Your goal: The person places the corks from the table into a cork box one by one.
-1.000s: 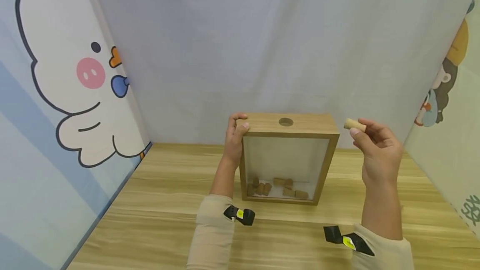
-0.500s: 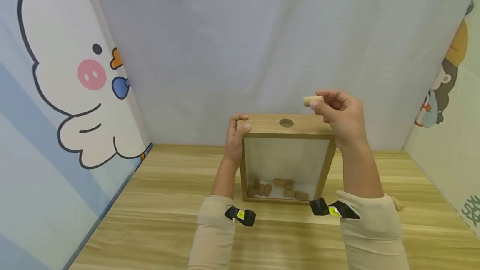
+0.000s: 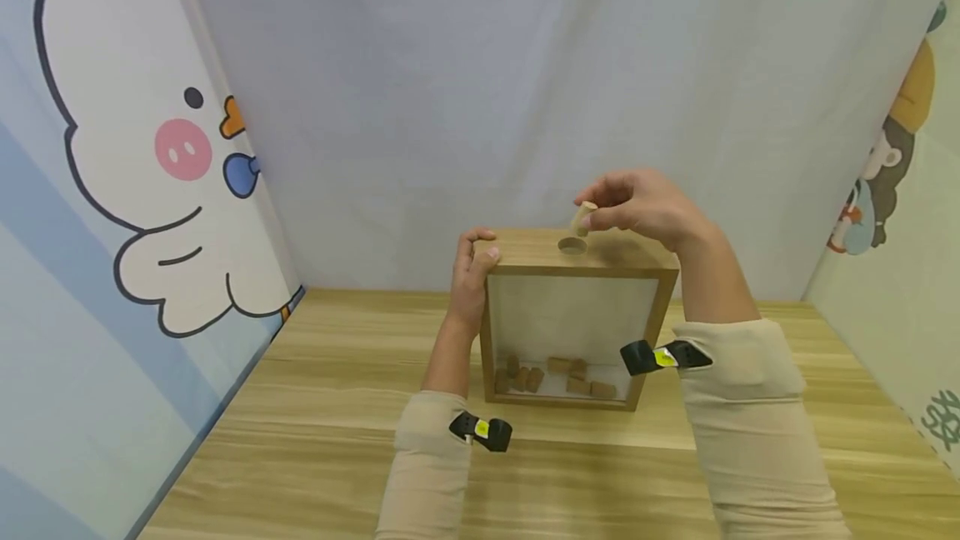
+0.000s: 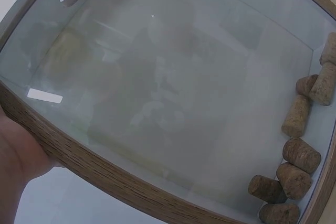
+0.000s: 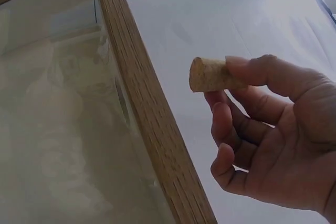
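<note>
In the head view, a shallow wooden box [image 3: 517, 248] with a clear front stands upright on the table. A round hole [image 3: 572, 246] opens in its top. My left hand [image 3: 470, 286] grips the box's upper left corner, fingers and thumb over the top edge. Thumb and fingers of my right hand [image 3: 645, 211] pinch a cork [image 3: 582, 219], held upright but tilted just above the hole. The right wrist view shows this cork [image 5: 210, 75] apart from the frame. Several corks [image 4: 296, 116] lie at the bottom inside the box, plain in the left wrist view.
The wood-grain table [image 3: 360, 357] extends around the box. A pale curtain [image 3: 420, 107] hangs right behind it. Printed panels with a cartoon bird [image 3: 127, 107] on the left and figures [image 3: 885, 157] on the right flank the table.
My right hand has come leftward from beside the box to over the hole, and the cork has turned from lying level to nearly upright. The left hand and box have stayed put.
</note>
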The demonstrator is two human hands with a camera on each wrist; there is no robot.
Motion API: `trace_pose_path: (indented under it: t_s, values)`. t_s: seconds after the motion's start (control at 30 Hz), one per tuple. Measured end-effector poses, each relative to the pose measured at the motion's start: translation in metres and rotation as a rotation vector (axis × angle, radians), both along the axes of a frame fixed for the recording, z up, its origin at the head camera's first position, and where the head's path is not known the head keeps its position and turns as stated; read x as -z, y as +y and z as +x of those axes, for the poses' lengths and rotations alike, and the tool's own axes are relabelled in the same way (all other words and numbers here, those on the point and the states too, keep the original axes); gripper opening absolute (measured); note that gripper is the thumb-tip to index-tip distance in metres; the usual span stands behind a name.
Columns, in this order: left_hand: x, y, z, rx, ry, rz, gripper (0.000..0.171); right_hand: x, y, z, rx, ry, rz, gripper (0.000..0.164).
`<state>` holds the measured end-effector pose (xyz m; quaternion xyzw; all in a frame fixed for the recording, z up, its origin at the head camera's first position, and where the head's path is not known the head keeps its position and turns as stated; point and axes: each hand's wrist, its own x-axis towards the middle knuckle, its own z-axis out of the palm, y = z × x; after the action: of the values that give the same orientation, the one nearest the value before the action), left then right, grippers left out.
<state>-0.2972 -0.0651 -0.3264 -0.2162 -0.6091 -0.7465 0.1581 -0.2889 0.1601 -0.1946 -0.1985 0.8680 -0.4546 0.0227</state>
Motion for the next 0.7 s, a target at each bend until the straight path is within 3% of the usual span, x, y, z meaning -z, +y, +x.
trace_pose_path:
  t_s: [0.13,0.23,0.47,0.7]
  values:
    - [-0.006,0.001,0.007,0.000,-0.014,0.012,0.036,-0.003,-0.001,-0.008,-0.134,0.005,0.102,0.022]
    - [-0.001,0.002,0.001,0.005,-0.024,0.022,0.035,-0.005,-0.003,-0.012,-0.183,-0.011,0.142,0.018]
    - [0.010,0.002,-0.010,0.004,0.000,0.016,0.039,-0.004,-0.002,-0.012,-0.170,0.006,0.151,0.026]
    - [0.011,0.000,-0.013,-0.001,-0.006,0.011,0.038,0.018,0.015,0.010,-0.088,0.133,0.115,0.030]
